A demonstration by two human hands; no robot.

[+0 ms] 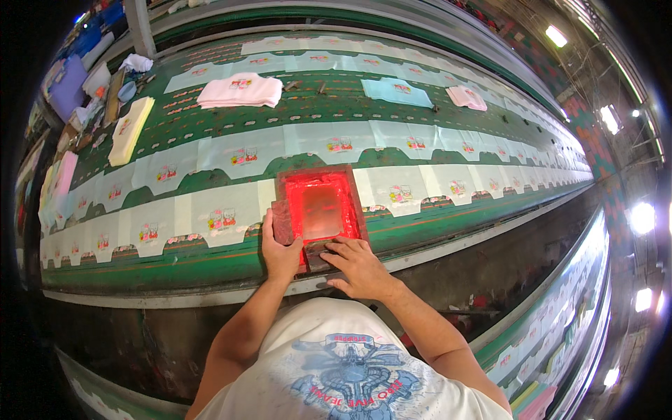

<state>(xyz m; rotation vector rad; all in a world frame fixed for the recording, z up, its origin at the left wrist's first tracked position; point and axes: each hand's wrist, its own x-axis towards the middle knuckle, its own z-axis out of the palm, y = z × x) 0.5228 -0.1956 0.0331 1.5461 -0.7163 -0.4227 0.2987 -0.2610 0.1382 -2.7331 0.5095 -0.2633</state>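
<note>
A screen printing frame [358, 210] with red-stained sides lies on the near row of pale fabric pieces, in front of my body. Wet red ink coats the inner margin, around a paler mesh window [322, 212]. My left hand [281, 256] is closed on the frame's near left edge, by a dark reddish block [281, 222] fixed there. At the near end, my right hand [360, 269] grips the rim near a dark piece [316, 260], fingers over the top and thumb lower down. The fabric under the frame is hidden.
Rows of pale fabric pieces [399, 192] with small colourful cartoon prints run along the long green table [189, 255]. Folded stacks in pink [240, 91], blue [397, 92] and yellow [131, 131] lie farther back. Another printing table [539, 336] stands at right.
</note>
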